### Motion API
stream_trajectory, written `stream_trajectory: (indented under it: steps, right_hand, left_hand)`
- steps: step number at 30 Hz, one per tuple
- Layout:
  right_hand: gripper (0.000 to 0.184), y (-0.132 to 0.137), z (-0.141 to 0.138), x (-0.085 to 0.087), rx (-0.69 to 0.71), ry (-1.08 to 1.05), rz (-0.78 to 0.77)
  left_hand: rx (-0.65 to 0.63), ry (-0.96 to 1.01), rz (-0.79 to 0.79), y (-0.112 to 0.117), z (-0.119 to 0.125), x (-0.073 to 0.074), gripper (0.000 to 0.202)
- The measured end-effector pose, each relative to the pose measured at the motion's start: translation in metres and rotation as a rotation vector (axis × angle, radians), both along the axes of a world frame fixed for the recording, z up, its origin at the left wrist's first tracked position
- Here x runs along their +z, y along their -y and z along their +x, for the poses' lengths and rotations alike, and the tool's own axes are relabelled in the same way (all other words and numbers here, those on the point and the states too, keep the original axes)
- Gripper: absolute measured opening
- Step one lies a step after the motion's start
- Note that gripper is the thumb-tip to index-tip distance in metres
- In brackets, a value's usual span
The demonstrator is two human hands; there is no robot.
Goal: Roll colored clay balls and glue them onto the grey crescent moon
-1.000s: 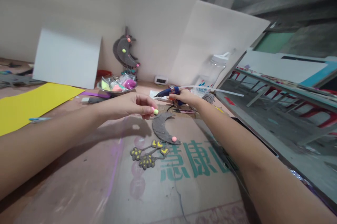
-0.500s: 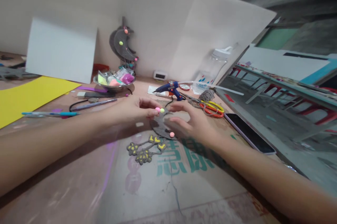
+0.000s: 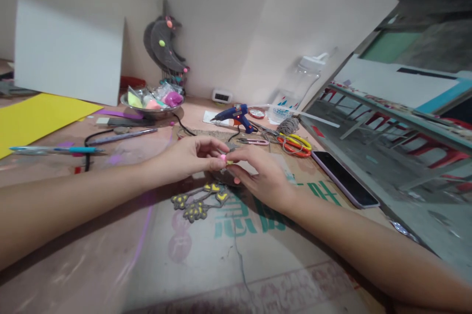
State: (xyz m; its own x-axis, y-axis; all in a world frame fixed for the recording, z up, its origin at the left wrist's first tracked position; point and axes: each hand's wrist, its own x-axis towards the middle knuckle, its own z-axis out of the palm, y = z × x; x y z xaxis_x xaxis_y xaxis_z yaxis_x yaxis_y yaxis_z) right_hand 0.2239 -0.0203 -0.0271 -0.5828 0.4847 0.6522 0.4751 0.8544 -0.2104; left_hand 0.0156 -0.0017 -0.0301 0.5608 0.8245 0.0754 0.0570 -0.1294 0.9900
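Over green-lettered cardboard (image 3: pixel 188 274), my right hand (image 3: pixel 266 176) has joined my left hand (image 3: pixel 186 156), so both pinch round pink and yellow balls (image 3: pixel 223 157).

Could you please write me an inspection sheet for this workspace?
Surface: printed sheet under the work.
Job's things: grey crescent mostly hidden by the hands; flower piece in front; glue gun lying beyond.
Clutter: scissors, phone, pen.
Hands: left hand has fingers on a pink ball; right hand appears to pinch a yellow-green ball.
Cables: black cable at left, ends unclear.
Surroundings: bottle by white panel; long table at right.
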Motion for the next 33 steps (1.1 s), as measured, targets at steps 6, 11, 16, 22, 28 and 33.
stream_trajectory:
  steps: [6,11,16,22,28,33]
  right_hand:
    - [0.012,0.003,0.000,-0.001,-0.010,-0.039,-0.069]
    - [0.007,0.004,0.000,-0.002,-0.032,-0.068,-0.073]
    - [0.008,0.005,0.001,-0.002,-0.048,-0.090,-0.084]
    - [0.008,0.005,0.002,-0.001,-0.101,-0.123,-0.120]
    - [0.007,0.006,0.004,-0.003,-0.124,-0.259,-0.157]
    - [0.013,-0.002,0.007,0.006,-0.188,-0.503,-0.274]
  left_hand:
    - [0.006,-0.024,0.004,0.006,0.001,0.004,0.019]
    - [0.023,-0.002,-0.022,0.005,0.001,0.005,0.020]
    - [0.004,0.029,-0.061,0.003,0.001,0.007,0.018]
    - [0.036,0.044,-0.090,0.004,0.001,0.010,0.020]
    - [0.075,0.037,-0.075,-0.002,-0.002,0.007,0.022]
    - [0.089,0.071,-0.082,-0.009,-0.005,0.000,0.022]
